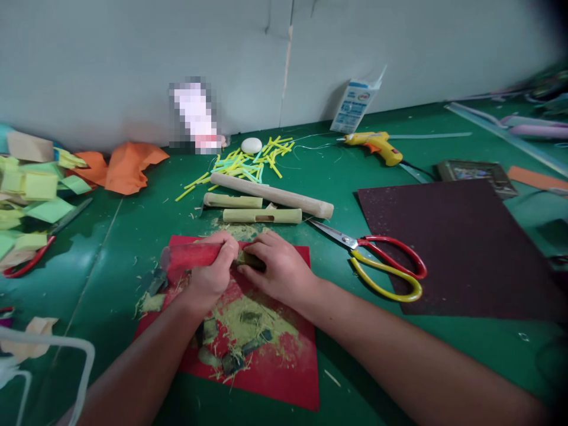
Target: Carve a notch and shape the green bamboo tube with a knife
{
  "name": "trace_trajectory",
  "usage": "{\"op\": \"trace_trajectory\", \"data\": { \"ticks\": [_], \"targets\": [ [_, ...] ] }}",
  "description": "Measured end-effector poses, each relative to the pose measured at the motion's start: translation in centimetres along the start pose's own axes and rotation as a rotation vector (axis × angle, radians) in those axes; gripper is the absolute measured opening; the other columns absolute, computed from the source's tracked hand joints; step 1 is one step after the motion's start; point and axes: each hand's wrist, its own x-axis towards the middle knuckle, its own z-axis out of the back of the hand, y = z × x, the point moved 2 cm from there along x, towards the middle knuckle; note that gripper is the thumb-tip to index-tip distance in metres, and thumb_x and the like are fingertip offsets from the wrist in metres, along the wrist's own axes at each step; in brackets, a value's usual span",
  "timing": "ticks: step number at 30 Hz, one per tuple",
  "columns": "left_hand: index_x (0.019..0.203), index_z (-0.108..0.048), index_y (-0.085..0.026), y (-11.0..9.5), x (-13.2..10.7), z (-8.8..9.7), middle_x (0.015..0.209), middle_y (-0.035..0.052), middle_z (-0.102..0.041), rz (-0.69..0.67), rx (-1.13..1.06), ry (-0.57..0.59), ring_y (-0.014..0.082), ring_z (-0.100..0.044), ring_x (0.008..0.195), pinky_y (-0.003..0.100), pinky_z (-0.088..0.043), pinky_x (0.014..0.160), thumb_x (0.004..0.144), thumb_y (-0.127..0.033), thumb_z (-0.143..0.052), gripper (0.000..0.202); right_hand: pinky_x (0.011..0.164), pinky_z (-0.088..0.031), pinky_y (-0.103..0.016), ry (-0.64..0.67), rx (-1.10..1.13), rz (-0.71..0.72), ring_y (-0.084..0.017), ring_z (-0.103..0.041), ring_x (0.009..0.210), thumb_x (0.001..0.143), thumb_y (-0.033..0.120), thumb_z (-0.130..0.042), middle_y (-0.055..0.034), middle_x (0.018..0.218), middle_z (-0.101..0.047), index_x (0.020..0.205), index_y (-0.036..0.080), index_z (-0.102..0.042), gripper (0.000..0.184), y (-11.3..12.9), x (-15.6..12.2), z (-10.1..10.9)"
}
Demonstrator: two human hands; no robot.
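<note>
Item 1. Red cylinder (pixel 190 257), smooth-looking, left of centre in the frame, lying crosswise over the upper edge of a red mat (pixel 296 378). Left hand (pixel 216 263) wrapped round its right part in a full fist; the far left end stands free.

Item 2. Greenish tube (pixel 252 260), dark-skinned, centre of the frame, in line with the cylinder. Right hand (pixel 281 266) grasping it, fingers curled over the top, thumb below. Whether the two items are joined is hidden by the hands.

Handling, as judged: tube probably light, stiff and hollow, apt to split lengthwise and to roll; skin likely slick, dusted surfaces likewise. Best hold: round the full girth, close to the middle, clear of any raw rim. Cylinder likely firm, taken well with a whole-fist grip at either half.

Item 3. Shavings (pixel 270 322) and dark scraps (pixel 235 360), strewn over the mat, lower centre; brittle by look.

Item 4. Notched tube (pixel 239 215), pale tube (pixel 235 202) and long stick (pixel 275 192), lying side by side, just above the hands in the frame. Notch likely the weak spot; ends the safer hold.

Item 5. Scissors (pixel 349 241), red and yellow handles, right of centre, one handle overlapping a dark board (pixel 452 254).
</note>
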Motion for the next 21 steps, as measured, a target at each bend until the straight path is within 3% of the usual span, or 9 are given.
{"op": "trace_trajectory", "data": {
  "ticks": [8, 14, 18, 21],
  "targets": [
    [0.059, -0.041, -0.019, -0.7, 0.5, -0.1, 0.057, -0.0030, -0.043, 0.006, 0.198, 0.123, 0.0125, -0.042, 0.058, 0.028, -0.032, 0.056, 0.090, -0.028, -0.044, 0.032, 0.072, -0.042, -0.032, 0.015, 0.027, -0.010, -0.019, -0.052, 0.080, 0.084, 0.026, -0.064, -0.0070, 0.081, -0.060, 0.085, 0.014, -0.067, 0.012, 0.1, -0.1, 0.2],
    [0.059, -0.050, -0.020, -1.2, 0.9, 0.0, 0.057, -0.0019, -0.051, -0.065, 0.329, 0.192, 0.0142, -0.047, 0.058, 0.029, -0.030, 0.055, 0.083, -0.026, -0.049, 0.024, 0.069, -0.041, -0.031, 0.021, 0.039, -0.006, -0.017, -0.050, 0.075, 0.089, 0.027, -0.058, -0.0067, 0.078, -0.059, 0.080, 0.014, -0.066, 0.018, 0.1, 0.0, 0.4],
    [0.058, -0.048, -0.020, -0.7, 0.8, 0.0, 0.057, -0.0024, -0.049, -0.035, 0.191, 0.187, 0.0135, -0.046, 0.058, 0.029, -0.032, 0.055, 0.081, -0.023, -0.049, 0.024, 0.073, -0.042, -0.032, 0.030, 0.060, -0.018, -0.018, -0.052, 0.079, 0.087, 0.027, -0.063, -0.0077, 0.082, -0.061, 0.084, 0.014, -0.067, 0.014, 0.3, -0.1, 0.1],
    [0.051, -0.037, -0.020, -0.7, 0.8, 0.1, 0.051, -0.0029, -0.040, -0.046, -0.041, 0.058, 0.0121, -0.040, 0.052, 0.028, -0.032, 0.053, 0.077, -0.018, -0.046, 0.027, 0.073, -0.042, -0.033, 0.013, 0.041, -0.047, -0.019, -0.052, 0.080, 0.086, 0.029, -0.065, -0.0085, 0.082, -0.061, 0.084, 0.013, -0.068, 0.016, 0.2, -0.2, 0.0]
  ]
}}
